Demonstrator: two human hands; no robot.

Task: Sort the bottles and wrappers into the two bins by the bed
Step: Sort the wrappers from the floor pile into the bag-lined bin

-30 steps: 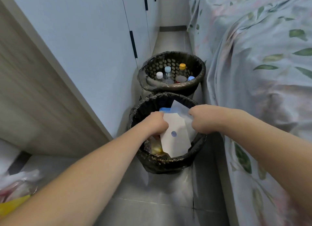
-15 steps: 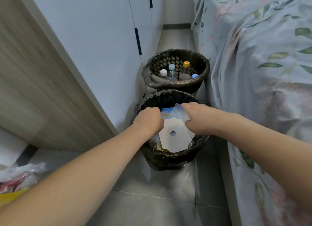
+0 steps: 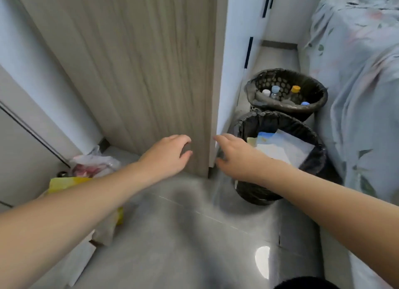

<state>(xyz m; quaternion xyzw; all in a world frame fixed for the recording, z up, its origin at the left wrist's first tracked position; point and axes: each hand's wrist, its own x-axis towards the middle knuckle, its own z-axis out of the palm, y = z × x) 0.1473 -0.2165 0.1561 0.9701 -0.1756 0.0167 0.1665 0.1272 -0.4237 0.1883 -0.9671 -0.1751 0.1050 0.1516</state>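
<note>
Two black-lined bins stand between the cabinet and the bed. The near bin (image 3: 241,124) holds white and blue wrappers (image 3: 287,148). Inside the far bin (image 3: 315,87) several capped bottles (image 3: 275,92) stand upright. My left hand (image 3: 167,154) hovers in front of the wooden panel, fingers loosely curled, holding nothing. My right hand (image 3: 235,156) is just left of the near bin's rim, fingers relaxed and holding nothing. A pile of wrappers and plastic bags (image 3: 90,167) lies on the floor at the left, with a yellow wrapper (image 3: 64,184) partly hidden by my left forearm.
A wooden cabinet side panel (image 3: 151,72) rises straight ahead. A white wardrobe with dark handles (image 3: 248,51) runs behind the bins. The bed with a floral sheet (image 3: 362,94) fills the right side. Grey tiled floor (image 3: 183,234) lies below my arms.
Both hands have let go of the white wrapper, left it in the near bin, and pulled out to the left. The view has swung left toward the floor pile.
</note>
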